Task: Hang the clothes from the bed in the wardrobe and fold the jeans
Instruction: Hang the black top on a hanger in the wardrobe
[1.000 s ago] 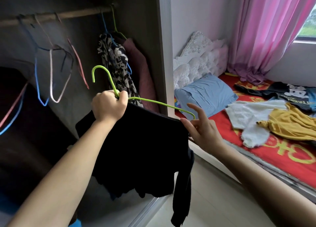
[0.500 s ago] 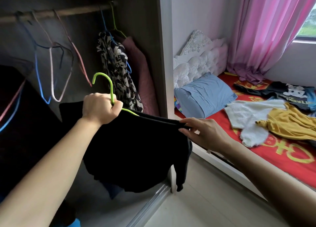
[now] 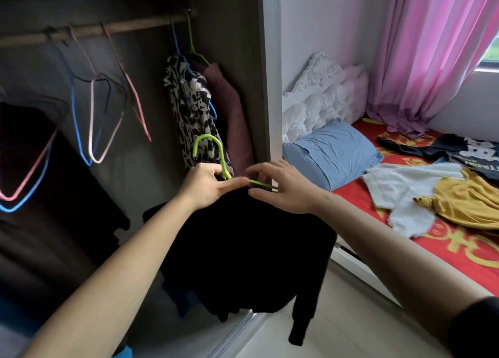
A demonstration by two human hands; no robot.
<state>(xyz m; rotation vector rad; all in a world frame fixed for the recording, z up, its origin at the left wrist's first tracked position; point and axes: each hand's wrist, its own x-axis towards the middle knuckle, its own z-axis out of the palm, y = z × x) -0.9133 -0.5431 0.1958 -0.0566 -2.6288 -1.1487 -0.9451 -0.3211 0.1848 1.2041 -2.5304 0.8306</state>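
Note:
A black long-sleeved top [image 3: 243, 252] hangs on a green hanger [image 3: 213, 152] in front of the open wardrobe. My left hand [image 3: 206, 186] grips the hanger just below its hook. My right hand [image 3: 280, 187] is close beside it, fingers pinching the collar and the green wire at the top's neck. The wardrobe rail [image 3: 94, 29] runs above, with several empty hangers [image 3: 94, 120]. On the bed [image 3: 459, 252] lie a white garment [image 3: 399, 193], a mustard top [image 3: 469, 198] and a dark printed piece [image 3: 459, 149].
A black-and-white patterned garment [image 3: 189, 114] and a maroon one [image 3: 237, 120] hang at the rail's right end. The wardrobe's grey side panel [image 3: 270, 87] stands between rail and bed. A blue pillow [image 3: 334, 152], white headboard [image 3: 324, 87] and pink curtain [image 3: 432, 47] are at the right.
My right hand moved left from the top's shoulder to the collar beside my left hand. The hanger and black top shifted right, toward the hung clothes.

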